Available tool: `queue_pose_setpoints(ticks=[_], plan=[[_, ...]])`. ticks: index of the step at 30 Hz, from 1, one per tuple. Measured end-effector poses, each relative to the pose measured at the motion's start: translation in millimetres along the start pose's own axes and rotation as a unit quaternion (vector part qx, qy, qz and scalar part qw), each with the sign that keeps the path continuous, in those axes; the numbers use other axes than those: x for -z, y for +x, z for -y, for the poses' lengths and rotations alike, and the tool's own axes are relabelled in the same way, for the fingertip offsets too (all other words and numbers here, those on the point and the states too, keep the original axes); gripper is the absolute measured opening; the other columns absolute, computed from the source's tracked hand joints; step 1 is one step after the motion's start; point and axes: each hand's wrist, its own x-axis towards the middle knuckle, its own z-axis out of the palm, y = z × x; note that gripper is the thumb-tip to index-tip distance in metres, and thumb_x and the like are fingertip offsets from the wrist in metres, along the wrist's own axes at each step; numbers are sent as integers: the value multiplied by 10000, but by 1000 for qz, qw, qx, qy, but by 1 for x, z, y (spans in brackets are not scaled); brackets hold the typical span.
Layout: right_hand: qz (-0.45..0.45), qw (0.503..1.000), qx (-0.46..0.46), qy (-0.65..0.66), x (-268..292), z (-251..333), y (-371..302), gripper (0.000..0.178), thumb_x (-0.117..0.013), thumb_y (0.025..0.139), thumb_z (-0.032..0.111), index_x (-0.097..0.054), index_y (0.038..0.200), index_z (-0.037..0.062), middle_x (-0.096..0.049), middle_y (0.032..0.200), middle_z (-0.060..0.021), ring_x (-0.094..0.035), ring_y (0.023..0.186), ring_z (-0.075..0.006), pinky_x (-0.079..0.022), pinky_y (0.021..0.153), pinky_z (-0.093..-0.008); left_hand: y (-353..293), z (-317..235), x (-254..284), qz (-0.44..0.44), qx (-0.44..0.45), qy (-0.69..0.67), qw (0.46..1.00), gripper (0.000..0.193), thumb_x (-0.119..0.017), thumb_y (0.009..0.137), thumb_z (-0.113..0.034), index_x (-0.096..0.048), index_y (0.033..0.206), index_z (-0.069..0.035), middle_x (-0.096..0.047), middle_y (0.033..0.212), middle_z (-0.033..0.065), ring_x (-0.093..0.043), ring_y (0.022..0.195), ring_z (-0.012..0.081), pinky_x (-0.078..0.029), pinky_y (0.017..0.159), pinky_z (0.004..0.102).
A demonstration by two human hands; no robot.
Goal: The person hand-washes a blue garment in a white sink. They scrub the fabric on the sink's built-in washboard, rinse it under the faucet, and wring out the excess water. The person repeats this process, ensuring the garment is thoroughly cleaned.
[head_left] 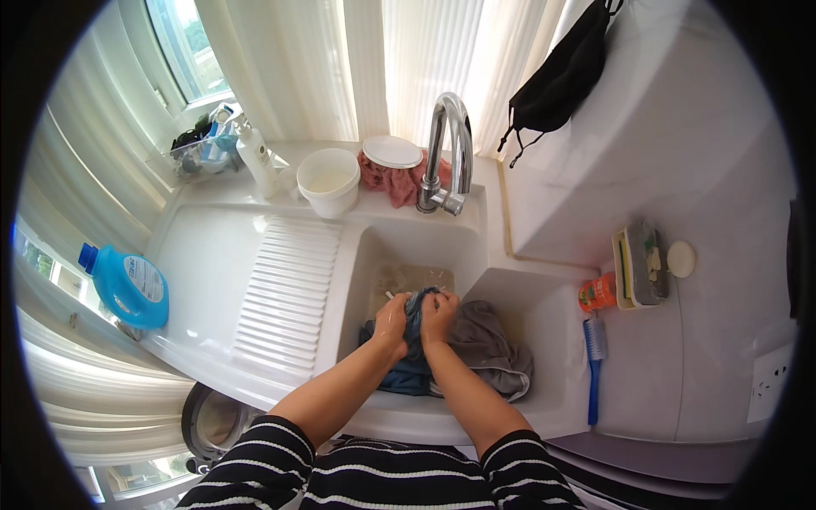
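Observation:
Both of my hands are down in the white laundry sink (501, 285). My left hand (392, 321) and my right hand (437, 316) are closed side by side on a wet dark blue-grey cloth (414, 325), bunched up between them. More dark blue fabric (406, 376) hangs or lies below my hands. A grey-brown garment (484, 344) with a pale edge lies crumpled to the right of my right hand. Shallow cloudy water (399, 279) shows in the far part of the basin.
A ribbed washboard (287, 293) adjoins the basin on the left, with a blue detergent bottle (132, 287) beyond. A chrome faucet (450, 144), white tub (329, 183), pump bottle (255, 157) and pink cloth (396, 183) stand behind. A blue brush (594, 370) lies at the right.

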Motion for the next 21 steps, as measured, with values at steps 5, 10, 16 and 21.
queue_pose_setpoints(ticks=[5, 10, 16, 21], plan=[[120, 965, 233, 23, 15, 56, -65, 247, -657, 828, 196, -582, 678, 16, -618, 1070, -183, -579, 922, -417, -471, 843, -478, 27, -3, 42, 116, 128, -205, 963, 283, -609, 927, -373, -643, 878, -96, -641, 862, 66, -624, 767, 199, -522, 669, 355], [19, 999, 46, -20, 20, 18, -7, 238, -670, 833, 166, -561, 693, 7, -617, 1032, -204, -592, 901, -381, -471, 811, -417, -36, -10, -13, -13, 64, -44, 997, 214, -575, 933, -274, -653, 912, -75, -629, 849, 52, -606, 759, 164, -502, 677, 329], [53, 982, 184, 10, 15, 36, -37, 265, -607, 885, 184, -571, 730, -28, -611, 852, -192, -589, 773, -366, -475, 708, -388, 6, 7, 26, 122, 61, -56, 989, 283, -564, 943, -298, -672, 976, -38, -655, 923, 90, -624, 809, 185, -505, 709, 333], [115, 970, 207, -54, 28, 0, 38, 334, -680, 863, 255, -545, 709, -9, -568, 729, -174, -558, 667, -349, -439, 616, -403, -31, -36, -5, 50, 52, 66, 995, 271, -589, 956, -299, -644, 991, -37, -677, 914, 82, -674, 803, 214, -571, 728, 355]])
